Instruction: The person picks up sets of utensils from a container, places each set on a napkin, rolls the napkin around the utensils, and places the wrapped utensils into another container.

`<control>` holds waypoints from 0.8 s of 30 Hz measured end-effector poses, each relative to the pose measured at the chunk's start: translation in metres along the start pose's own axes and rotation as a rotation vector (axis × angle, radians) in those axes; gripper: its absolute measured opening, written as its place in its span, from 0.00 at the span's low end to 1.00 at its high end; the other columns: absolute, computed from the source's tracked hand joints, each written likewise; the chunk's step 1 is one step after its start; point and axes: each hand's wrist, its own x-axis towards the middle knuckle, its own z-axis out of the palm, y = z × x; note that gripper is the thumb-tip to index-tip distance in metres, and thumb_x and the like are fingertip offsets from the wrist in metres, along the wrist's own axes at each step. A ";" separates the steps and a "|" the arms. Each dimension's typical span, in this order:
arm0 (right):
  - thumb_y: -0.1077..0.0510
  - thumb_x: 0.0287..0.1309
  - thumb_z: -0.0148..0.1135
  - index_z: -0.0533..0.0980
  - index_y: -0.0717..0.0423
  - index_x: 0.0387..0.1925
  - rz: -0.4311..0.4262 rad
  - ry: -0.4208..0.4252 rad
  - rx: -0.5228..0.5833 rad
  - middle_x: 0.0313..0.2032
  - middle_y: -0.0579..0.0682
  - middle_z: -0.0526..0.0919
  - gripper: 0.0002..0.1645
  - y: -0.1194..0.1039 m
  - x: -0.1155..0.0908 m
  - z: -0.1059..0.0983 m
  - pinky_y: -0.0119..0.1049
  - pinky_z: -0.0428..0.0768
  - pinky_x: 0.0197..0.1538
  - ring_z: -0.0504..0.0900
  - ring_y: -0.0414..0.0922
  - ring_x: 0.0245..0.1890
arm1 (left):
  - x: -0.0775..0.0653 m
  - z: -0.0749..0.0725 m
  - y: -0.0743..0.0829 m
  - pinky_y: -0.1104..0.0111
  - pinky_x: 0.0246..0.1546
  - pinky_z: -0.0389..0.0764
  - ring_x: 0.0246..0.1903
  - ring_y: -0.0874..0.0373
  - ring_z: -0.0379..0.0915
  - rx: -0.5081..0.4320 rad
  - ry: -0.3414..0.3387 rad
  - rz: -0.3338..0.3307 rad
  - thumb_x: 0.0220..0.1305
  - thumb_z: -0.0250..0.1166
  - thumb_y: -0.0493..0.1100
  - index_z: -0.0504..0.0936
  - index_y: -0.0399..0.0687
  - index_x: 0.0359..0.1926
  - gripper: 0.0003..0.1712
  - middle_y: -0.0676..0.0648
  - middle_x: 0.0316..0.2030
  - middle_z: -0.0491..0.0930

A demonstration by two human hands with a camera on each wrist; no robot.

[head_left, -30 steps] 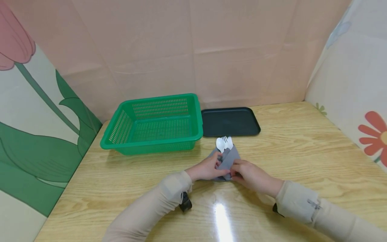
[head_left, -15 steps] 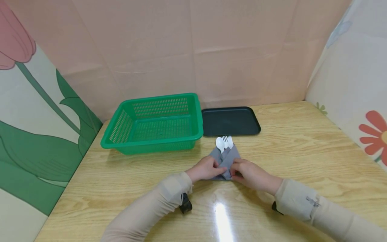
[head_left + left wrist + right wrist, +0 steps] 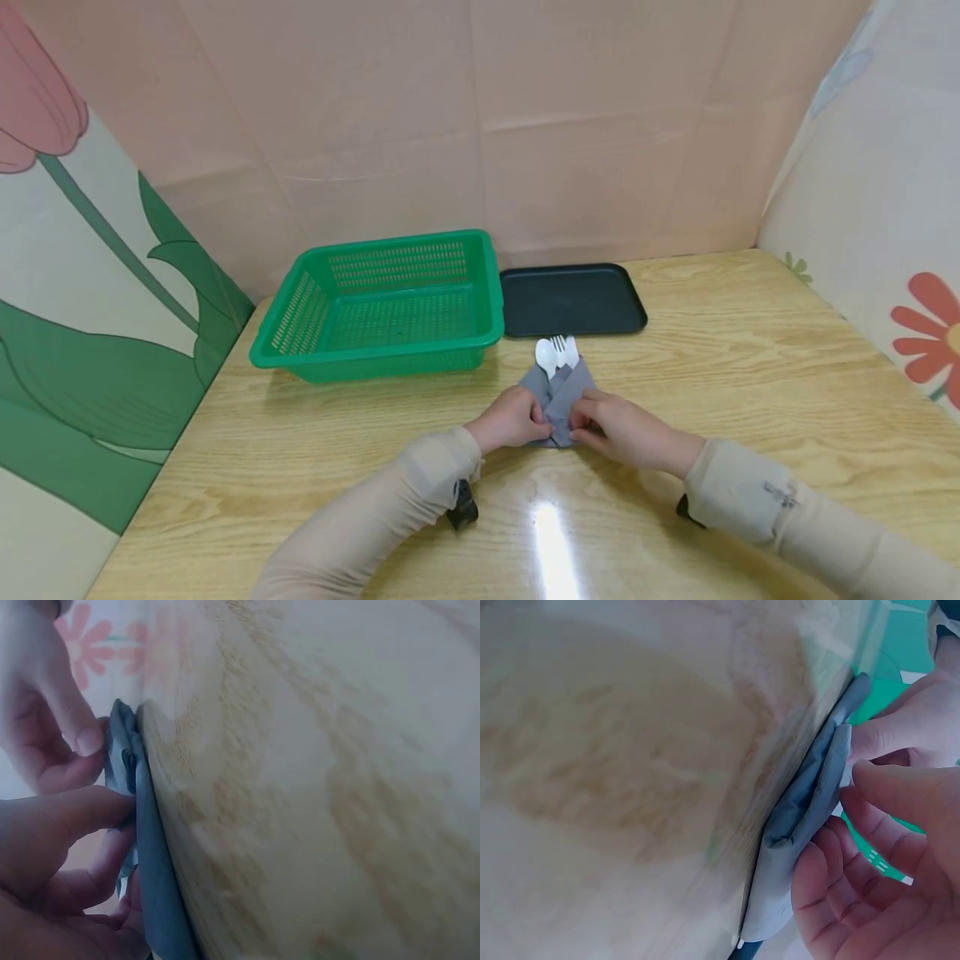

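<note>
On the near side of the tray (image 3: 573, 302), your left hand (image 3: 512, 419) and right hand (image 3: 628, 429) each pinch the napkin (image 3: 566, 404) folded over 3 utensils (image 3: 562, 359). Defect risk: uneven tugging could loosen the wrap.

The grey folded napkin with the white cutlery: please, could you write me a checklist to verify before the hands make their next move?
1. White rounded spoon, white tined fork and white flat knife showing beyond the grey folded napkin: ok.
2. Left hand holding the napkin's left part: ok.
3. Right hand holding its right edge: ok.
4. Lower ends of the cutlery well inside the folds: cannot tell, hidden.
5. Napkin apart from the green perforated plastic basket: ok.
6. Cutlery tips apart from the black rectangular tray: cannot tell, very near.
</note>
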 end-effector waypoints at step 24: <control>0.61 0.51 0.67 0.78 0.55 0.40 0.000 -0.009 -0.093 0.29 0.47 0.73 0.13 0.001 0.005 0.002 0.24 0.68 0.28 0.66 0.33 0.25 | -0.002 -0.007 0.005 0.80 0.23 0.63 0.20 0.66 0.61 0.015 -0.060 -0.023 0.49 0.66 0.37 0.77 0.40 0.18 0.09 0.56 0.16 0.67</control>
